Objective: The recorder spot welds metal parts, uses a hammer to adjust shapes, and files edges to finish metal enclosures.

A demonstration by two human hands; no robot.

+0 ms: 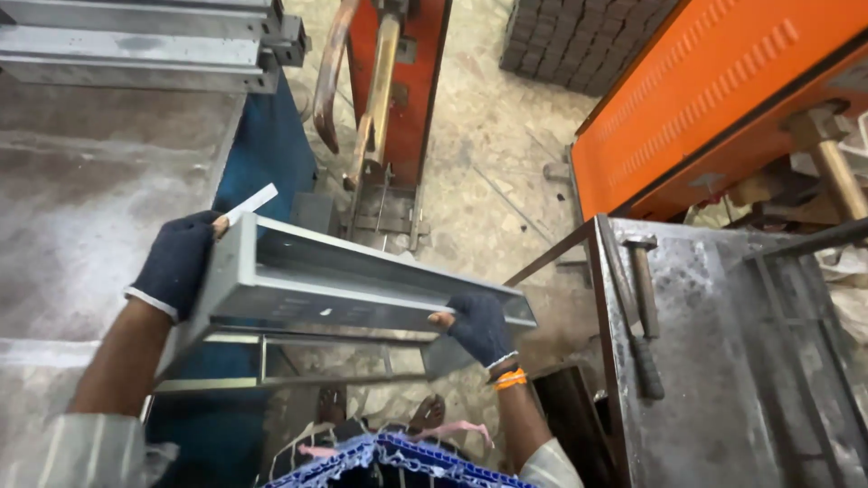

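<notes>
Both gloved hands, left [176, 262] and right [479, 327], closed in grip (forearms bare).

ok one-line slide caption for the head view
Gloved left hand and right hand hold a grey metal channel beside a hammer.

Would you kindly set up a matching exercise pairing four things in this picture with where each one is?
Things:
1. channel
2. hammer
3. left hand
4. right hand

Places:
A. lying on the grey metal table at the right
B. gripping the channel's left end
C. held in the air between both gloved hands
D. gripping the channel's right end

Pairs: 1-C, 2-A, 3-B, 4-D
</notes>
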